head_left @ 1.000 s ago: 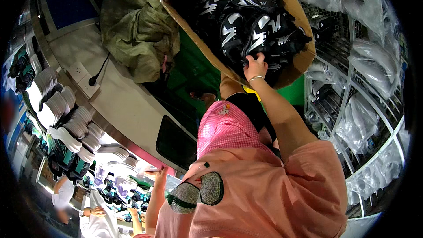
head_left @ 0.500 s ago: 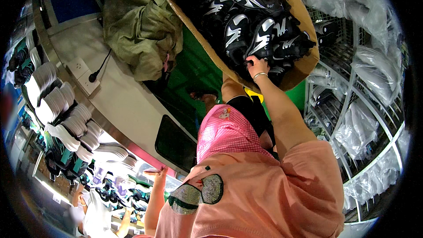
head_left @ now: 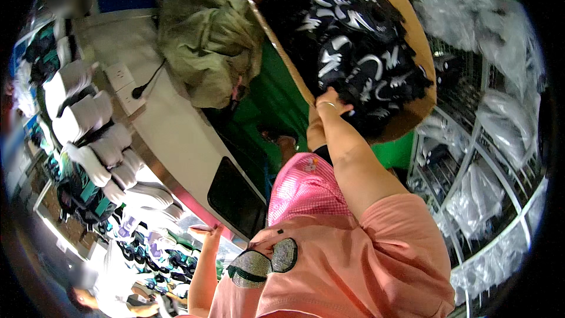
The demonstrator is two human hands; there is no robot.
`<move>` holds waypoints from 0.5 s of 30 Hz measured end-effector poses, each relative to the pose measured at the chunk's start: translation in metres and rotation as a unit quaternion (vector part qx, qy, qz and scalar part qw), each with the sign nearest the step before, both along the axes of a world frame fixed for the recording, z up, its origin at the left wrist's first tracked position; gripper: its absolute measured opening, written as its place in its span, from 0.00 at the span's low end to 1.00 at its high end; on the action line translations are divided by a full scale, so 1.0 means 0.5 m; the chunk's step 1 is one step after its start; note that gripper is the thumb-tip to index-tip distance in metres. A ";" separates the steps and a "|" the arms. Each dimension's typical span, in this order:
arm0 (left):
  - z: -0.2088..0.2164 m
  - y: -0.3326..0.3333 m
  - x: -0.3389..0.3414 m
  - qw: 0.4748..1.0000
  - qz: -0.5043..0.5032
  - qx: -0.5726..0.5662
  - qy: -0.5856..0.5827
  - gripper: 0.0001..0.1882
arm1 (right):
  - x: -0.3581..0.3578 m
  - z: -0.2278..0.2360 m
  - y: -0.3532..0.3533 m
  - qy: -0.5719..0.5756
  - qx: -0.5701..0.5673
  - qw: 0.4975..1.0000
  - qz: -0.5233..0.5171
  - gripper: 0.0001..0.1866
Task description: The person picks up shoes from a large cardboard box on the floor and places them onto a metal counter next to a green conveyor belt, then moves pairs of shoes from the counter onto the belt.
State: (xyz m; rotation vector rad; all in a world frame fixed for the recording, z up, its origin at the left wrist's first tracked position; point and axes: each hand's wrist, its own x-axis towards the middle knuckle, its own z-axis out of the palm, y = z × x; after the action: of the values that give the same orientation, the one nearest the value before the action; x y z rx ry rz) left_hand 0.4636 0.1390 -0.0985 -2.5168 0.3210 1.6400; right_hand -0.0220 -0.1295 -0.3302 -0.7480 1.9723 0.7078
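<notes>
A large cardboard box [head_left: 275,40] full of black shoe uppers with white markings stands at the upper middle. My right hand [head_left: 331,101] is at its near left rim, fingers closed at the heel end of one black upper [head_left: 331,62]; the grip itself is partly hidden and blurred. Other uppers [head_left: 379,73] lie heaped beside that hand. Lower left, my left hand [head_left: 208,229] rests on the pink edge strip of a pale bench [head_left: 185,135], its fingers stretched out and nothing visibly held.
Left of the bench are stacked white soles [head_left: 82,118] and many shoe parts. On the bench's far side sits a crumpled olive cloth [head_left: 206,41]; a black plug [head_left: 139,90] is in a socket. Wire racks with plastic-wrapped bundles [head_left: 474,197] line the right. A co-worker [head_left: 115,282] is lower left.
My right hand has shifted left, to the box's near left rim, and the upper arm has swung inward. The view has turned slightly. My left hand stays on the bench edge.
</notes>
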 end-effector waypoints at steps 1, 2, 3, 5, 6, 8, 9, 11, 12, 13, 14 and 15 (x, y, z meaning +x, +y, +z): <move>-0.009 0.006 0.002 1.000 -0.019 0.001 -0.011 0.57 | -0.013 -0.023 0.015 -0.013 -0.013 1.000 0.021 0.24; -0.013 0.007 0.006 0.999 -0.040 0.004 -0.024 0.59 | -0.019 -0.038 0.026 -0.028 -0.025 0.998 0.045 0.25; -0.020 0.004 0.014 0.997 -0.065 0.007 -0.035 0.62 | -0.019 -0.039 0.028 -0.041 -0.038 0.996 0.071 0.27; -0.032 0.021 -0.005 0.996 -0.074 0.002 -0.039 0.62 | -0.014 0.129 -0.039 -0.017 -0.054 0.998 -0.009 0.25; -0.014 -0.033 -0.049 0.993 -0.106 0.003 -0.051 0.62 | -0.039 0.111 -0.002 -0.034 -0.104 0.993 -0.037 0.27; 0.046 -0.133 -0.126 0.978 -0.181 0.014 -0.099 0.61 | -0.070 0.128 0.044 -0.216 -0.267 0.894 -0.287 0.26; 0.080 -0.176 -0.152 0.968 -0.213 0.019 -0.129 0.61 | -0.099 0.098 0.076 -0.175 -0.240 0.903 -0.310 0.23; 0.125 -0.208 -0.180 0.965 -0.200 0.012 -0.167 0.61 | -0.091 0.213 0.091 -0.290 -0.308 0.853 -0.305 0.17; 0.108 -0.175 -0.170 0.960 -0.204 0.008 -0.191 0.60 | -0.072 0.297 0.077 -0.248 -0.250 0.886 -0.302 0.32; 0.113 -0.172 -0.174 0.969 -0.158 -0.010 -0.187 0.60 | -0.053 0.352 0.079 -0.288 -0.279 0.844 -0.357 0.32; 0.114 -0.168 -0.178 0.977 -0.110 -0.027 -0.182 0.60 | -0.028 0.417 0.073 -0.335 -0.305 0.822 -0.344 0.33; 0.105 -0.157 -0.176 0.979 -0.086 -0.054 -0.177 0.60 | 0.005 0.473 0.063 -0.284 -0.350 0.850 -0.273 0.34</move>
State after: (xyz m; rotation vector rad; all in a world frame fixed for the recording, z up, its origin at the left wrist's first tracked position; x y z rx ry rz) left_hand 0.3759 0.0605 -0.0461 -2.7045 0.5807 1.1136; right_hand -0.0197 -0.0982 -0.0937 -0.6449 1.7156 -0.5670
